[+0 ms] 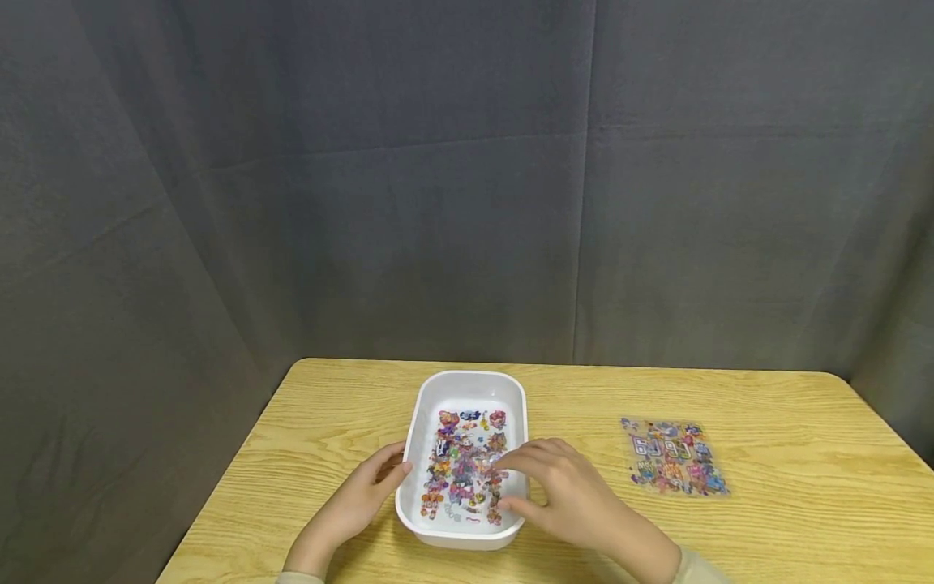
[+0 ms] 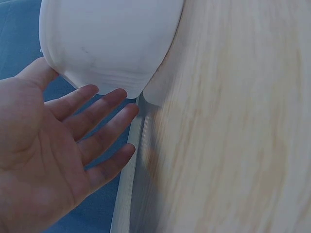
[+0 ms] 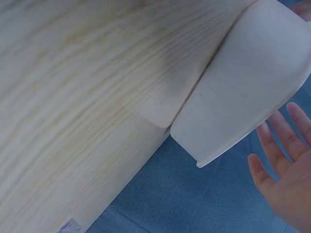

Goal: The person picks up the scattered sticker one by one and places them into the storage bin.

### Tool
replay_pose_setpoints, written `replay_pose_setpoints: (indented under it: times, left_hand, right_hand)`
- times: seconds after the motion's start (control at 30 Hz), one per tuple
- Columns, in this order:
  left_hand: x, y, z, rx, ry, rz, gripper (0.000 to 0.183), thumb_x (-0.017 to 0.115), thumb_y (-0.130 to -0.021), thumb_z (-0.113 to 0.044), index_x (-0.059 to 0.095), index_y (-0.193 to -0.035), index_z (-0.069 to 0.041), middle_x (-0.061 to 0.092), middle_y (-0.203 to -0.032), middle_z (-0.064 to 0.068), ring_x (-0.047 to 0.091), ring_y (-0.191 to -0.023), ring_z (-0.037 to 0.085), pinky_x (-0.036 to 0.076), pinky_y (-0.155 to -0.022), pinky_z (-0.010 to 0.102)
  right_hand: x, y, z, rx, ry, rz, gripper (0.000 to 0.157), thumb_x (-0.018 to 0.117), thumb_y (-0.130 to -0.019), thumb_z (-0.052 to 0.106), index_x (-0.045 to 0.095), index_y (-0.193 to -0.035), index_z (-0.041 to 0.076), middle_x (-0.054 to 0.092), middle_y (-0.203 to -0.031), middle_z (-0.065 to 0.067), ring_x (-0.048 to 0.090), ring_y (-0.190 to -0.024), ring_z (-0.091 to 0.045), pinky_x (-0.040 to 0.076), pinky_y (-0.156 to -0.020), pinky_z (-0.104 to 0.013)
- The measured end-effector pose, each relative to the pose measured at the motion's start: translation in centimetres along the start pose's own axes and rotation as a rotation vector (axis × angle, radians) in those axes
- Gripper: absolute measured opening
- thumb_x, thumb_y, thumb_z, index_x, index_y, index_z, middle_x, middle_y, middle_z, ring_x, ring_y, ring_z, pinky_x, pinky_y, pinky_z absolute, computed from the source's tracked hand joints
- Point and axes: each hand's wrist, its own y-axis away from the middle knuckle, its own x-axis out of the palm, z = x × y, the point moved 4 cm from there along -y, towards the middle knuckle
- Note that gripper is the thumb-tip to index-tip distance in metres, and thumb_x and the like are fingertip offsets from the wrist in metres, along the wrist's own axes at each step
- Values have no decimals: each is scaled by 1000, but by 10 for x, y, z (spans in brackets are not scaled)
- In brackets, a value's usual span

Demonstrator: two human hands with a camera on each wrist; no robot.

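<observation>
A white plastic tub (image 1: 460, 542) with rounded corners rests on the wooden table in the head view. Inside it lie clear sheets of colourful cartoon stickers (image 1: 460, 466); how many overlap cannot be told. My left hand (image 1: 365, 491) is at the tub's left side, its thumb by the rim and its fingers relaxed, as the left wrist view shows. Over the right rim reaches my right hand (image 1: 565, 491), fingers loosely bent above the stickers and nothing visible in their grasp. The right wrist view shows those fingers spread beyond the tub wall (image 3: 248, 87).
Right of the tub, another clear sticker sheet (image 1: 674, 458) lies flat on the wood-grain table (image 1: 795, 454). Dark grey curtains (image 1: 438, 243) hang behind the table and along its left side.
</observation>
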Motion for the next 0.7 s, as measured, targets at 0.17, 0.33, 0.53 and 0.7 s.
replay_pose_setpoints:
  times: [0.17,0.33,0.53,0.7]
  left_hand:
    - [0,0,0,-3,0,4,53,53,-104,-34,46,-145,-2,59,-133,15,54,-123,36,41,-106,55]
    - [0,-1,0,-3,-8,2,52,53,-104,-33,45,-146,-2,59,-133,14,55,-122,35,41,-105,54]
    - [0,-1,0,-1,-3,3,52,53,-104,-32,45,-145,-2,59,-133,14,55,-122,35,42,-104,54]
    - [0,0,0,-2,0,2,52,53,-104,-32,45,-146,-2,58,-134,15,54,-123,36,41,-105,55]
  right_hand:
    - [-4,2,-3,2,6,-17,37,77,-85,40,71,-114,17,70,-112,8,63,-104,-15,50,-96,-42]
    - [-10,6,-7,30,23,-32,38,76,-85,42,72,-114,18,70,-112,7,63,-105,-16,50,-96,-43]
    - [-18,12,-14,78,37,-43,37,82,-81,36,72,-112,19,70,-112,8,63,-106,-16,51,-95,-44]
    - [-25,16,-22,111,43,-40,38,81,-81,37,73,-113,19,70,-113,10,62,-107,-14,51,-94,-43]
